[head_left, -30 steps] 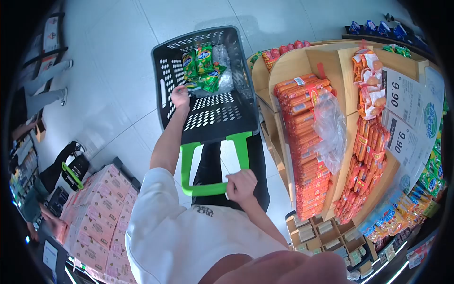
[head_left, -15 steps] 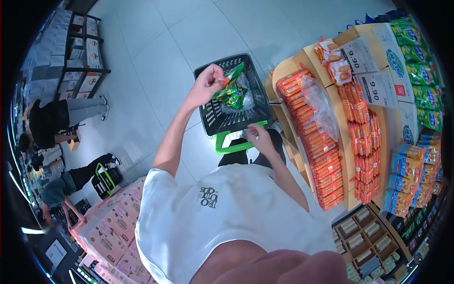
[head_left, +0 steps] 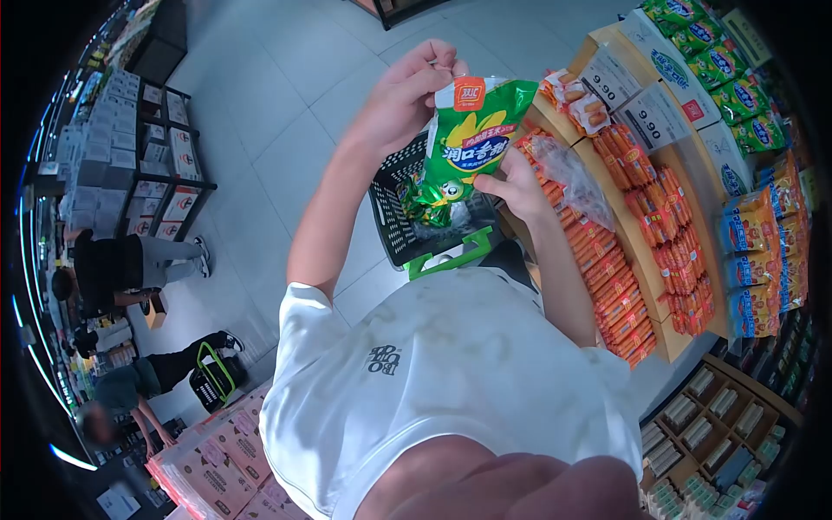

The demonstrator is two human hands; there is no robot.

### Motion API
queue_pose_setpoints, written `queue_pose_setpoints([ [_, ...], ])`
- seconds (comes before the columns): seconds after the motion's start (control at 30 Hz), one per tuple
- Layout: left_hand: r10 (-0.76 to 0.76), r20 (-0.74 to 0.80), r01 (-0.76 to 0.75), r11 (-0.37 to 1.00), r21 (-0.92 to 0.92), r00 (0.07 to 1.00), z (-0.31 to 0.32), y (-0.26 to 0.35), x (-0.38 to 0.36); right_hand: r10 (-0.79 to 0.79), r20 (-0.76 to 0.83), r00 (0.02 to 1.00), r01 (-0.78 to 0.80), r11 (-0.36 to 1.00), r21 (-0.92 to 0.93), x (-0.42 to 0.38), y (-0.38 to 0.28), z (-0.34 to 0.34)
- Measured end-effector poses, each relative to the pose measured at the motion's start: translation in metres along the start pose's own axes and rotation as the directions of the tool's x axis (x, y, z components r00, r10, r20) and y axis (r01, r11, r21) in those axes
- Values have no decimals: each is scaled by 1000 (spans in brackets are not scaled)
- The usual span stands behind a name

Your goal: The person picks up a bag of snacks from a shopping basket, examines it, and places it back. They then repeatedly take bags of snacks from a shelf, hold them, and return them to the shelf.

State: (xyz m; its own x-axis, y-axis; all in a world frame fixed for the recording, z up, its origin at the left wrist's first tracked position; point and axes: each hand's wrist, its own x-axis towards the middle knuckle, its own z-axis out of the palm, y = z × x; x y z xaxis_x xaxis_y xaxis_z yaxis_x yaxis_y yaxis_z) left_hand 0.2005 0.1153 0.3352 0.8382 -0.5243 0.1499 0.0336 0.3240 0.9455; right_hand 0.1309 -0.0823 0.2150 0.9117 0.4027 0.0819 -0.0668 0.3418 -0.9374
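A green snack bag [head_left: 477,130] with yellow corn pictures, a red logo and Chinese lettering is held up in front of me, above the shopping basket. My left hand [head_left: 412,100] pinches its upper left corner. At the lower right edge, my right hand [head_left: 520,186] grips it, thumb on the front. Below is the black shopping basket [head_left: 390,227] with its bright green handle [head_left: 451,253]. Inside lie a green packet [head_left: 431,208] and some clear plastic [head_left: 455,221], both partly hidden by the held bag.
To the right, a tiered wooden stand holds red-wrapped sausages [head_left: 607,269], green bags [head_left: 737,104] and price cards [head_left: 656,117]. Pink cartons [head_left: 212,464] are stacked at lower left. Two people [head_left: 108,264] stand at left, another basket [head_left: 217,373] near one. White boxes [head_left: 108,186] fill a rack.
The green bag has come up out of the basket in my left hand and now faces me. My right hand has risen from near the basket handle and taken hold of it.
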Motion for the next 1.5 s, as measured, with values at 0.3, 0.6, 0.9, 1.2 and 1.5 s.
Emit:
queue_pose_setpoints([
  [0.3, -36, -49, 52, 920, 388, 998, 15, -68, -36, -122, -375, 919, 143, 989, 28, -11, -32, 5],
  [0.6, -130, -139, 176, 899, 401, 982, 48, -75, -41, -99, -450, 888, 76, 995, -68, -11, -49, 4],
  [0.9, -104, -84, 126, 937, 327, 991, 54, -79, -35, -153, -532, 833, 79, 984, -159, -14, -53, 3],
  [1.2, -90, -62, 103, 964, 247, 994, 56, -78, -35, -188, -507, 841, 84, 972, -220, -16, -62, 2],
  [1.5, -66, -79, 90, 931, 355, 995, 50, -72, -42, -127, -415, 901, 90, 990, -108, -19, -72, 8],
])
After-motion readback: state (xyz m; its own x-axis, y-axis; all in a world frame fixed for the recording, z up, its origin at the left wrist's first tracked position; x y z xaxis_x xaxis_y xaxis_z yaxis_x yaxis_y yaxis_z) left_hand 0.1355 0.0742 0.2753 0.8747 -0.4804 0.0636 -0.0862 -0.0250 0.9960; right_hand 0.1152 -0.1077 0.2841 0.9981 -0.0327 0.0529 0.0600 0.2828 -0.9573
